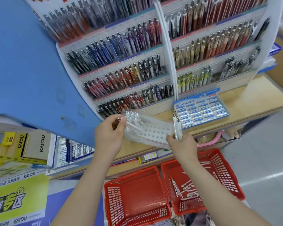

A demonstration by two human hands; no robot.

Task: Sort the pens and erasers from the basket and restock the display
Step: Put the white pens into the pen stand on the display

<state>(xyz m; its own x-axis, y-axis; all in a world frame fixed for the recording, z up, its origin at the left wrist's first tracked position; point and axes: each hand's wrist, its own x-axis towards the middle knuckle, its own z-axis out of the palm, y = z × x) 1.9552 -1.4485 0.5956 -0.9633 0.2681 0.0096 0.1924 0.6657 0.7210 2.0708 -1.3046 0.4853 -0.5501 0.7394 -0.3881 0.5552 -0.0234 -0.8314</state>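
Baskets: two red ones are sitting on the floor nearest me, below the rack. The empty basket (114, 198) is lying under the left arm, the stocked basket (222, 173) under the right.
Loose pens (185, 188): lying tangled in the stocked basket, perhaps eight; they overlap too much to count surely.
Right hand (181, 145): its fingers are clamping a bundle of white pens (176, 129), two or three, at the rack's right end.
Left hand (109, 134): its fingers are pinching a single pen (120, 119) at the rack's left end.
Rack (153, 132): one white perforated block, sitting tilted between the hands over the desk (252, 95), with a handful of pens standing in its left holes.
Handling: I'm judging the pens light, stiff and slick, so pinching mid-barrel is looking safest.
Eraser box (201, 110): one, lying just beyond the rack, its rows full.
Display (121, 66): tiers of pens rising behind the rack.
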